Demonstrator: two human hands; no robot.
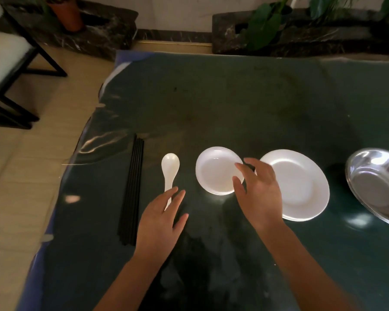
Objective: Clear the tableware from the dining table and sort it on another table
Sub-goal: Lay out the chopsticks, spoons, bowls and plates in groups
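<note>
Reaching over the dark table (pixel 211 104), the person's two bare hands work above a row of sorted tableware. From left to right the row holds a bundle of black chopsticks (pixel 131 189), a white soup spoon (pixel 170 169), a small white dish (pixel 216 170), a larger white plate (pixel 301 185) and a stainless steel basin (pixel 373 185) at the right edge.

The left hand (pixel 160 221) hovers with fingers spread and holds nothing; its fingertips overlap the tail of the spoon handle. The spoon's long axis runs away from the person, bowl at the far end, so the handle end lies nearest the left hand.

The right hand (pixel 258 194) is also open, fingers loosely curled, positioned over the gap between the small dish and the larger plate. Its thumb and forefinger sit at the right rim of the small dish; contact cannot be confirmed. Neither hand pinches an object.

Judged from the layout, the small dish lies directly left of the right hand's grip, making that hand the nearer one for adjusting it. The chopsticks lie parallel to the spoon, well apart from either hand.
</note>
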